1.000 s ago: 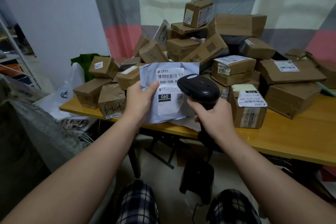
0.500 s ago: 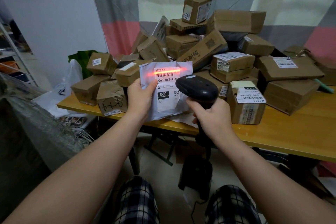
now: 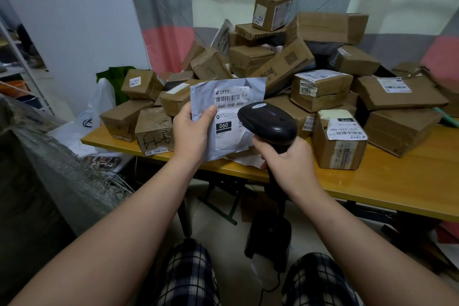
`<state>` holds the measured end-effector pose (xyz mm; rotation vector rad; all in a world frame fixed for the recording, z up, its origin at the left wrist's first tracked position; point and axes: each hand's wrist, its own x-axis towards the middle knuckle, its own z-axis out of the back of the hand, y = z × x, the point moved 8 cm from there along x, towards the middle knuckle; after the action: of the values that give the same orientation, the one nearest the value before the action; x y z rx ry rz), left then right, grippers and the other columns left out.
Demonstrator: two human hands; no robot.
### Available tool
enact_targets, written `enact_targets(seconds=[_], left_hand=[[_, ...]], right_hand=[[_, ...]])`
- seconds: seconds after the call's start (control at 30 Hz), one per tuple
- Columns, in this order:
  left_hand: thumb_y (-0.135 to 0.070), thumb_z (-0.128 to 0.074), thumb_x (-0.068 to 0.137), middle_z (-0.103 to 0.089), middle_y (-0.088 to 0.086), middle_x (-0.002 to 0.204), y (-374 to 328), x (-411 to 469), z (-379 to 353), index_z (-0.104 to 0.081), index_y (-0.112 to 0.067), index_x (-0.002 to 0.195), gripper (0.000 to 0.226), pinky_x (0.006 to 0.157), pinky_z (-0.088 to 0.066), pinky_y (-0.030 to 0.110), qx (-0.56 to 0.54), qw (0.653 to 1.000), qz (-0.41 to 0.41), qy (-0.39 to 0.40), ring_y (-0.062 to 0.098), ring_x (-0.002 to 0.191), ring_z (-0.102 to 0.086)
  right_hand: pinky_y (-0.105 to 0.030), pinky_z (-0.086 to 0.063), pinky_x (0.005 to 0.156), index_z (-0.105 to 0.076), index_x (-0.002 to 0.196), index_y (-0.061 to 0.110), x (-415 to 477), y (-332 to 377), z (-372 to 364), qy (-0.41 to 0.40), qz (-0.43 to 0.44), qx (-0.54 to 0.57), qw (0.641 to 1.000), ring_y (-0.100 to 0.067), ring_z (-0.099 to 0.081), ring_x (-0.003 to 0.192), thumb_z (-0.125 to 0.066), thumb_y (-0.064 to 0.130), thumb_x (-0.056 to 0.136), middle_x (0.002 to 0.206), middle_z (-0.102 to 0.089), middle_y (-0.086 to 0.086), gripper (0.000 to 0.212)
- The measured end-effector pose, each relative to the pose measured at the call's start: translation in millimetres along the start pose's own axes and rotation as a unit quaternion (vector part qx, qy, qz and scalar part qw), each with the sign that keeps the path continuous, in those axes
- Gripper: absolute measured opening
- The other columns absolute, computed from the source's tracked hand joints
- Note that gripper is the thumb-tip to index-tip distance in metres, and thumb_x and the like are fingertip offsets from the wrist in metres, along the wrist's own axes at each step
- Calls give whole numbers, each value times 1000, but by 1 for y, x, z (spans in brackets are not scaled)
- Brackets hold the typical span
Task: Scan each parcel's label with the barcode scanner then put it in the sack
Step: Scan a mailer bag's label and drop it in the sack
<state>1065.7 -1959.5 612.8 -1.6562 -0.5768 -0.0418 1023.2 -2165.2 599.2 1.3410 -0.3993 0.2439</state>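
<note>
A grey plastic mailer parcel is held upright above the near edge of the table, its white label turned toward the camera. It is pinched along its left border by the left hand: the thumb is laid across the front at the label's edge, while the other fingers are hidden behind the bag, so their spread cannot be told. The barcode scanner is carried over the same near edge, its handle enclosed by the curled fingers of the right hand and its head overlapping the parcel's lower right part. No scan line is seen on the label. The parcel is judged to be light and soft: its film is creased, its top corner is folded, and it is supported by one pinch alone. A smooth, possibly slippery skin is to be expected, so a firm pinch at a border, clear of the barcode, is advised; if it is gripped in the middle, the label may be buckled or covered. Nothing about it suggests fragility, though its contents cannot be seen. What appears to be the sack is found off the table's left end, below the tabletop. A pile of cardboard boxes is stacked on the table's far side.
</note>
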Motion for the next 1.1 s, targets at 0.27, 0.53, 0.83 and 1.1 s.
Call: enact_targets(seconds=[0.27,0.53,0.83,1.1], left_hand=[[-6,-66,89,-69,-1,95,-38,-32,89,-62,-5,104,16,73,-50,19,32,985,-113,-128,4,86,-67],[-10,-70,86,-63,-10,80,-11,-91,262,-58,-28,82,21,69,-46,16,202,929,-107,-291,-6,72,-57],[-10,-67,88,-58,-8,70,83,-131,410,-56,-13,77,16,58,-40,8,366,870,89,-318,-7,64,-56],[-12,-54,91,-64,16,96,231,-127,460,-55,-9,96,6,75,-46,36,540,753,353,-133,35,94,-61]], right_hand=[[-8,-45,77,-65,99,33,-4,20,-82,118,63,51,990,9,-63,93,-77,31,71,95,-69,20,31],[-28,-49,97,-59,107,47,-52,-9,-244,331,44,38,942,-3,-60,112,-77,42,70,118,-67,9,41],[-2,-40,76,-64,117,21,-95,-75,-381,437,29,-33,899,3,-58,95,-79,19,79,105,-68,5,41],[-35,-52,85,-59,119,17,-114,-151,-432,471,-23,-140,870,-19,-62,104,-75,38,81,113,-67,-2,47]])
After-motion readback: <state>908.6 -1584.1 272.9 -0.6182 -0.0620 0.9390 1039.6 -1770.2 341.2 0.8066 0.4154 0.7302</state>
